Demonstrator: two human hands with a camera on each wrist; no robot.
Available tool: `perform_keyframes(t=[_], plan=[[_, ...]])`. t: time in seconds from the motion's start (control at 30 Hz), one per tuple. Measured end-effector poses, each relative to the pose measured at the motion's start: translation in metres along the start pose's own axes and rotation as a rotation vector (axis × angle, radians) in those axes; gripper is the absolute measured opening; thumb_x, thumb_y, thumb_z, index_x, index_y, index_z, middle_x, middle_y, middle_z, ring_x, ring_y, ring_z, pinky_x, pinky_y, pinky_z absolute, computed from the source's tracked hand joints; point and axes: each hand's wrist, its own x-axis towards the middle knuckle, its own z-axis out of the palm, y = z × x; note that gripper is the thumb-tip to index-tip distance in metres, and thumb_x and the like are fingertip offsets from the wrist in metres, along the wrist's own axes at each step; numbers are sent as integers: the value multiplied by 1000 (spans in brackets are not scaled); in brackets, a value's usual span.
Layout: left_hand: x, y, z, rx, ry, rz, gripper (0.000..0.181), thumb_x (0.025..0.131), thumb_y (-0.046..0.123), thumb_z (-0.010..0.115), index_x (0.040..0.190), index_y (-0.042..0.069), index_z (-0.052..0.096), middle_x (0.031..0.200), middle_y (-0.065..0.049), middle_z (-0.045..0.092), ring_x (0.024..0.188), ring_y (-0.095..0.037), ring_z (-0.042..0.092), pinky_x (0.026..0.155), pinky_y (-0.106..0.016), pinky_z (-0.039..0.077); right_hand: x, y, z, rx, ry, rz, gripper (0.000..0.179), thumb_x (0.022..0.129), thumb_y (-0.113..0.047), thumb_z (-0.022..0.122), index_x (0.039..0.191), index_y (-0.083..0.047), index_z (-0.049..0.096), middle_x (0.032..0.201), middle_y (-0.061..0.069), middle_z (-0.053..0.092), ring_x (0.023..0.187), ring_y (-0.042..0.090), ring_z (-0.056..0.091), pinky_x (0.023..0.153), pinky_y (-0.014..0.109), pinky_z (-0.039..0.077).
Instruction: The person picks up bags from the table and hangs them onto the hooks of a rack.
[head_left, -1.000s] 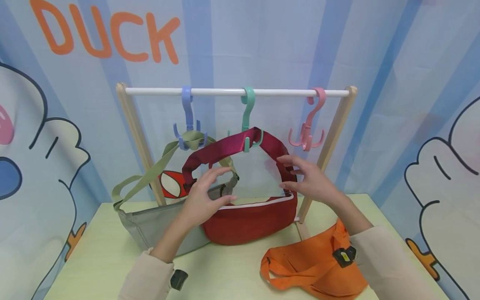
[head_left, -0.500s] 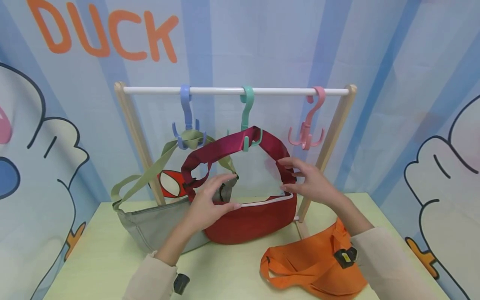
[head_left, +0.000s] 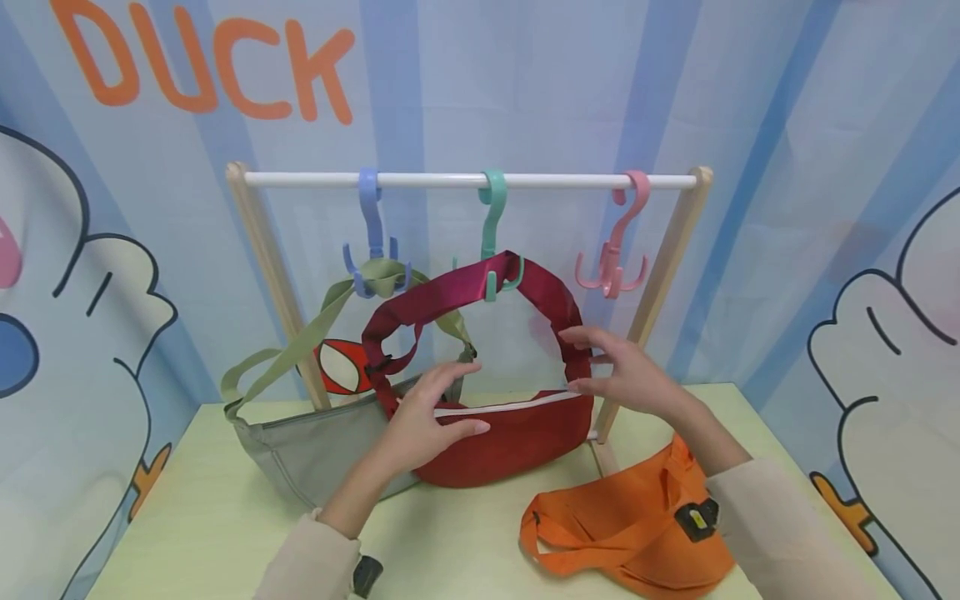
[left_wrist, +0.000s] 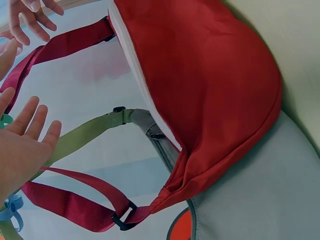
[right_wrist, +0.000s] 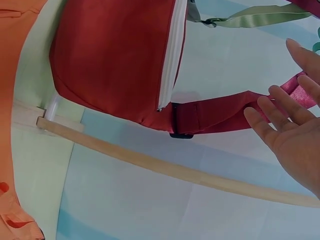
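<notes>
A red waist bag (head_left: 517,446) with a white zip hangs by its dark red strap (head_left: 551,296) from the green hook (head_left: 492,225). My left hand (head_left: 427,421) is at the bag's left end, thumb and fingers spread apart. In the left wrist view its fingers (left_wrist: 37,122) are straight and hold nothing. At the strap's right side is my right hand (head_left: 630,367), fingers loosely extended. The right wrist view shows its fingers (right_wrist: 282,107) overlapping the strap without curling round it. A grey bag (head_left: 315,446) hangs behind by a green strap from the blue hook (head_left: 371,225).
A pink hook (head_left: 611,258) with no bag hangs at the right of the white rail (head_left: 431,180). Wooden posts (head_left: 652,308) carry the rail. An orange bag (head_left: 630,533) lies on the pale tabletop (head_left: 427,554) at the front right, under my right forearm.
My left hand has moved right and slightly down across the red bag. My right hand has shifted slightly right and down. Both bags stay on their hooks.
</notes>
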Motion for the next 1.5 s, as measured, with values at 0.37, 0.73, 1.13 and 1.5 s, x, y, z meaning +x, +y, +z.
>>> perform_keyframes(t=[0.37, 0.73, 1.13, 1.5], plan=[[-6, -6, 11, -20, -92, -46, 67, 75, 29, 75, 133, 16, 45, 135, -2, 43, 120, -22, 39, 92, -48, 38, -9, 8, 2, 1, -89, 20, 63, 76, -12, 74, 131, -4, 43, 126, 11, 49, 115, 34, 43, 91, 49, 39], [-10, -15, 26, -19, -178, -42, 65, 74, 28, 76, 130, 13, 47, 132, -5, 44, 121, -25, 38, 94, -48, 36, -25, 24, 1, 37, -221, 43, 65, 79, -18, 72, 134, -5, 40, 131, 16, 45, 108, 34, 50, 87, 45, 42], [-18, -31, 49, -30, -240, -29, 67, 72, 28, 78, 130, 10, 47, 132, -7, 44, 122, -25, 36, 96, -50, 33, -47, 45, 4, 52, -288, 121, 68, 80, -25, 71, 135, -5, 38, 128, 18, 47, 115, 34, 42, 90, 55, 38], [-25, -36, 69, -60, -294, -66, 68, 73, 30, 77, 130, 11, 47, 131, -4, 44, 120, -23, 37, 97, -47, 33, -64, 67, 12, 111, -308, 136, 67, 79, -27, 71, 134, -5, 39, 125, 14, 48, 113, 36, 43, 87, 56, 38]])
